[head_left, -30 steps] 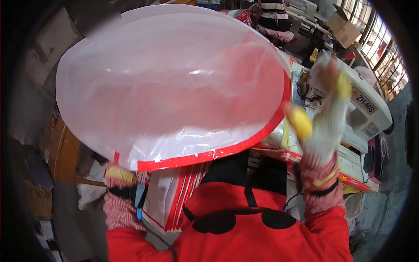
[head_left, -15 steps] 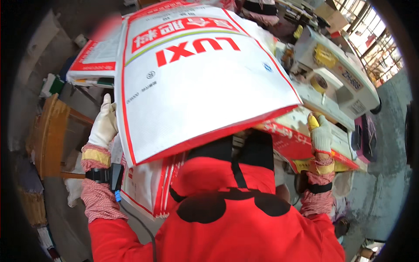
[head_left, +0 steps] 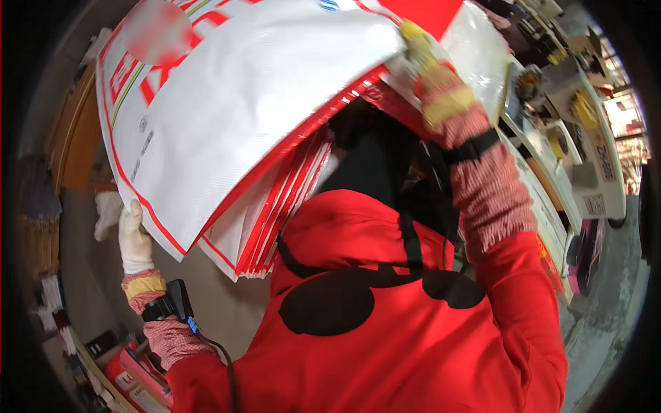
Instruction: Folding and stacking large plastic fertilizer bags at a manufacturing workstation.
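Note:
A large white woven sack (head_left: 227,124) with red edging and red print spreads across the upper left, tilted, its red open-looking edge facing me. My left hand (head_left: 135,237), in a white glove, pinches the sack's left edge near its lower corner. With a white and yellow glove, my right hand (head_left: 421,56) grips the sack's right corner at the top; motion blurs its fingers a little. Under the sack lies a stack of similar red-and-white sacks (head_left: 275,213), partly covered by it.
A pale sewing machine (head_left: 595,138) stands on a worktable to the right, with a roll of tape (head_left: 556,142) beside it. Clear plastic wrapping (head_left: 478,48) lies near my right hand. A wooden piece of furniture (head_left: 74,138) stands at the left. A cable (head_left: 224,354) hangs from my left wrist.
My right hand has gone from beside the worktable up and left onto the sack's right corner. The sack has turned and shifted left, and my left hand has moved lower along its edge.

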